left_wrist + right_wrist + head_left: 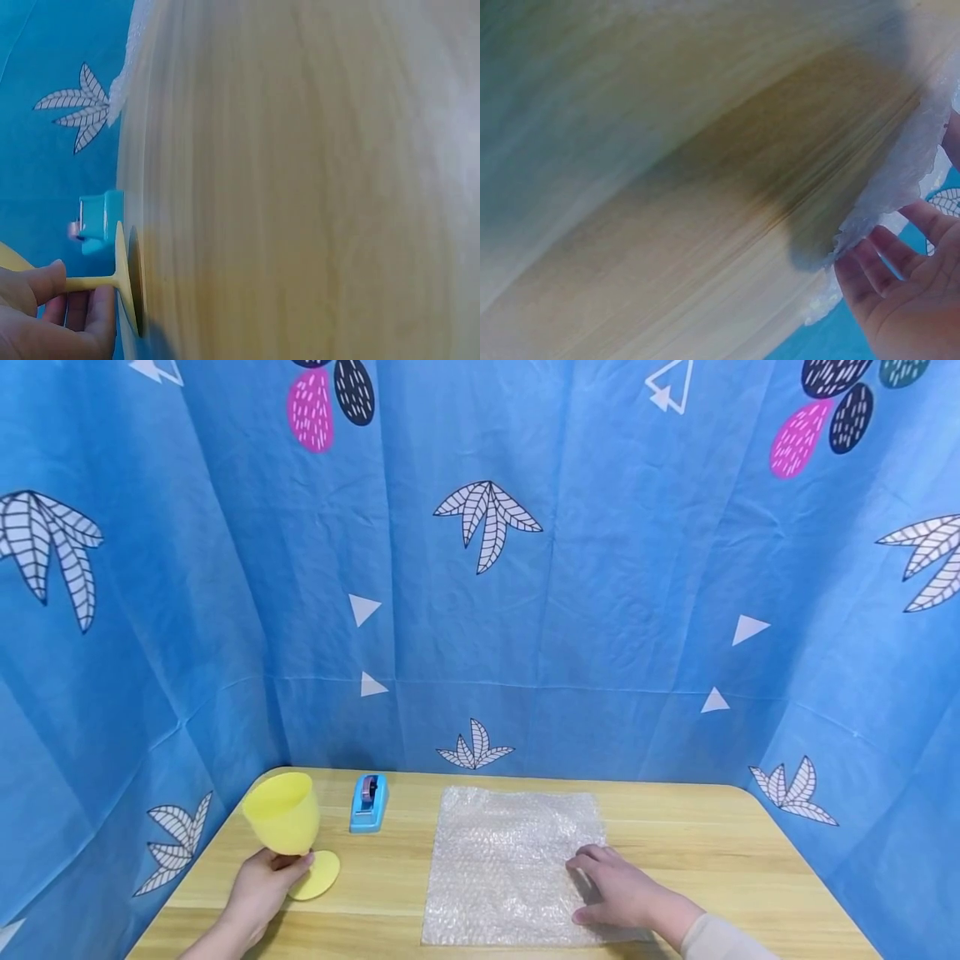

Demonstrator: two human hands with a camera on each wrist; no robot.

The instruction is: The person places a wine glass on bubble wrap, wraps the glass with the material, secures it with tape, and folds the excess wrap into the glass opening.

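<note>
While the left hand (258, 887) is pinching the stem of a yellow goblet (281, 822), that vessel is pointing bowl-up at the left of a pale wooden table (750, 877); whether its foot is touching the surface cannot be told. With fingers extended and unclenched, the right hand (618, 892) is touching the right part of a clear bubble-wrap sheet (502, 868), which is covering the table's middle. A blue tape dispenser (367, 817) is sitting between goblet and sheet, near the rear edge. Grain is running across the tabletop, its far corners showing rounded. Creased blue cloth (600, 568) is enclosing the rear and both sides, bearing white leaves, triangles and pink and black drops.
</note>
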